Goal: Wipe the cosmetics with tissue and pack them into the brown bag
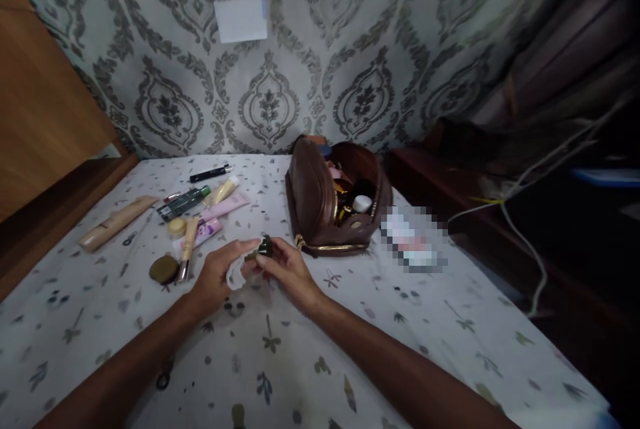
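My left hand (216,274) is closed around a crumpled white tissue (235,276), pressing it against a small dark glossy container (265,246). My right hand (295,277) grips that container, its thumb lying along the near side. Fingers cover much of the container, so its exact kind does not show. Just beyond my right hand, a brown zippered makeup bag (310,202) stands open, with a white round-lidded item (362,203) among its contents. Left of my left hand lie a beige tube (189,242) with a shiny cap and a round olive-brown compact (164,270).
On the patterned white cloth (270,376) lie a long beige tube (117,222), a dark green-capped package (184,204), a pink tube (225,206), a small yellowish jar (177,227) and a black pen-like stick (210,173). A blurred-out item (414,239) and white cable (543,269) are at right.
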A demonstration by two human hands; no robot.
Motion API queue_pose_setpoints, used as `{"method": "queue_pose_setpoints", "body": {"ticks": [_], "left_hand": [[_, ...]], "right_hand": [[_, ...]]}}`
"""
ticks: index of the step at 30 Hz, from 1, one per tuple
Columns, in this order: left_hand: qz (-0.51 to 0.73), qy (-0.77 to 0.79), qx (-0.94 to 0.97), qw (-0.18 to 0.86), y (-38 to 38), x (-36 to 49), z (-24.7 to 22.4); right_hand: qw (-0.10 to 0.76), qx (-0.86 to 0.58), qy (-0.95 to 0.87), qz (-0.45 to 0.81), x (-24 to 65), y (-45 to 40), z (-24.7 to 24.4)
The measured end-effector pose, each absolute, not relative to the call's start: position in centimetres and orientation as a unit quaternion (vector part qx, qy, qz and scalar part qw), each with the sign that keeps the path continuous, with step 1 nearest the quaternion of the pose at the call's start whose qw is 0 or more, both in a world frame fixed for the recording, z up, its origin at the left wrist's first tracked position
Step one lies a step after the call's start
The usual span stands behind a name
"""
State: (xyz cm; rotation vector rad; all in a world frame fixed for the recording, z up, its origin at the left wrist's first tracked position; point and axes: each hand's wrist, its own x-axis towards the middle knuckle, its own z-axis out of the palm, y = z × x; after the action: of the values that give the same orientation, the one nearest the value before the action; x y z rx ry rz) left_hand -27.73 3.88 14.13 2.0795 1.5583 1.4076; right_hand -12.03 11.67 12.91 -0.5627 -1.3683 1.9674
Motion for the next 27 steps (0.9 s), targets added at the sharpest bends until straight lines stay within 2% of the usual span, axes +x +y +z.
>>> {"method": "queue_pose_setpoints", "body": {"ticks": [7, 13, 16, 23, 27], "left_hand": [[0.42, 0.599, 0.678, 0.067, 4.1, -27.4, 13.6], [0.376, 0.619, 0.671, 0.157, 4.1, -27.2, 13.9], [0.362, 0.632, 0.664, 0.17, 3.9, -27.0, 14.1], [0.411, 0.611, 0.669, 0.102, 3.7, -26.5, 15.0], [0.438, 0.608, 0.661, 0.041, 3.5, -26.5, 15.1]], "right_hand": [[0.364, -0.189, -0.52, 0.749, -11.9, 11.8, 12.9], [0.407, -0.204, -0.556, 0.695, -11.8, 11.5, 13.0], [0.418, -0.237, -0.596, 0.643, -11.6, 11.4, 13.3], [0.432, -0.281, -0.615, 0.597, -11.8, 11.3, 13.4], [0.452, -0.276, -0.664, 0.528, -11.8, 11.5, 12.9]]}}
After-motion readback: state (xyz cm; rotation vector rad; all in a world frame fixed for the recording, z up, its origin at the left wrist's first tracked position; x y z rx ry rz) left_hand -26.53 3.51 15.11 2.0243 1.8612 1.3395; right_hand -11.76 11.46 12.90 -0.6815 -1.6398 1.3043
